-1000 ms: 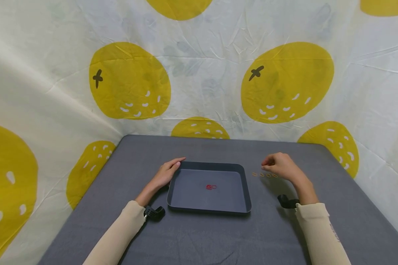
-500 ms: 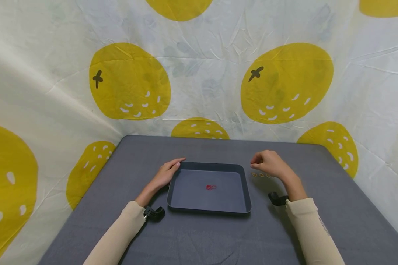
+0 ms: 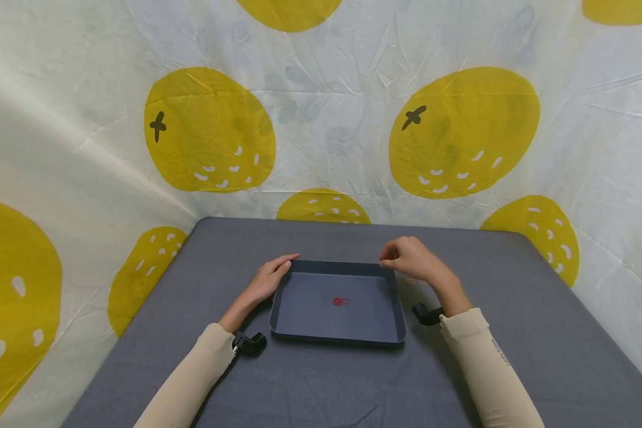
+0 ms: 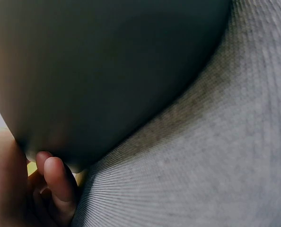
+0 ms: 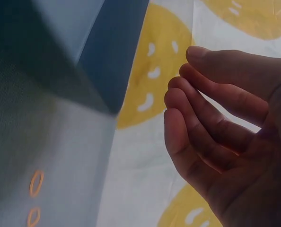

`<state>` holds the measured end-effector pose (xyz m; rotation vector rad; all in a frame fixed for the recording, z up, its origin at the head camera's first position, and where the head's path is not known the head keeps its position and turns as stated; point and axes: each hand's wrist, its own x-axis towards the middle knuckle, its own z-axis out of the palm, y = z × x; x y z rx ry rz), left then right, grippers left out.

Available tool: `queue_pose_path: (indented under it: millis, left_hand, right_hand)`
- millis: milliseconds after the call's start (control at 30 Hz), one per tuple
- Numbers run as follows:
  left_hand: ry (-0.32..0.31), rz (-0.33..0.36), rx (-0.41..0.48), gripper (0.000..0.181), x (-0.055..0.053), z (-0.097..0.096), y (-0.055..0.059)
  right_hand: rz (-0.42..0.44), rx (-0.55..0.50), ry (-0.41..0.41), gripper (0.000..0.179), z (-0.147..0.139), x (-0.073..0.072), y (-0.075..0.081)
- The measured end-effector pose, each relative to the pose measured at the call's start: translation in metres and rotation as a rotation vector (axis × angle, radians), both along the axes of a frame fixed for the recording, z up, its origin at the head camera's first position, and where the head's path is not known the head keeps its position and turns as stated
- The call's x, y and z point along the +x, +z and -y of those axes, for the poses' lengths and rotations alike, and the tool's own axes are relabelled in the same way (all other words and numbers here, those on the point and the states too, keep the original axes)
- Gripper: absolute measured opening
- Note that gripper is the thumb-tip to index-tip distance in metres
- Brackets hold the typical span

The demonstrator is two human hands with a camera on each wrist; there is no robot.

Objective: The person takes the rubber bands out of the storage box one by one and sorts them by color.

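A dark grey baking tray (image 3: 338, 341) lies on the table, with several small red rings (image 3: 340, 302), like rubber bands, near the middle of its floor. My left hand (image 3: 267, 278) grips the tray's far left corner, thumb over the rim; in the left wrist view its fingers (image 4: 57, 179) curl against the outside wall. Above the tray's far right corner hovers my right hand (image 3: 411, 260), thumb and index fingertips together. I cannot tell whether something tiny is pinched there. Thin orange-yellow rings (image 5: 36, 183) lie on the table right of the tray, partly hidden by this hand in the head view.
A grey cloth covers the table (image 3: 321, 380). White fabric (image 3: 329, 137) printed with big yellow fruit hangs behind the table and along its sides. Black wrist cameras (image 3: 250, 345) sit on both forearms, the right one (image 3: 427, 314) low beside the tray's right wall.
My right hand has moved left, from above the orange-yellow rings to the tray's far right corner. The left hand, the tray and the red rings have stayed put.
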<state>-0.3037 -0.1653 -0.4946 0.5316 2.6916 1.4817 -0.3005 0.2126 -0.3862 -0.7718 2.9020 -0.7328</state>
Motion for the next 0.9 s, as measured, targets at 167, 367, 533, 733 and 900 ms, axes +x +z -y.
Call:
queue_pose_path:
  millis: [167, 367, 533, 733, 900]
  left_hand:
    - [-0.006, 0.02, 0.011, 0.044, 0.0, 0.001, 0.0]
    - [-0.01, 0.052, 0.031, 0.042, -0.001, 0.002, 0.001]
    - [-0.016, 0.058, 0.036, 0.044, -0.001, 0.001, 0.0]
    - [-0.021, 0.054, 0.045, 0.046, -0.002, 0.001, -0.001]
    - [-0.013, 0.061, 0.048, 0.044, -0.002, 0.002, -0.001]
  right_hand:
    - [0.001, -0.011, 0.044, 0.012, 0.017, -0.004, 0.0]
    - [-0.002, -0.01, 0.092, 0.011, 0.034, -0.008, -0.003]
    - [0.017, -0.012, 0.127, 0.011, 0.046, -0.008, -0.007]
    - [0.051, -0.01, 0.173, 0.008, 0.057, -0.009, -0.018]
    - [0.107, -0.012, 0.222, 0.009, 0.062, -0.01, -0.028]
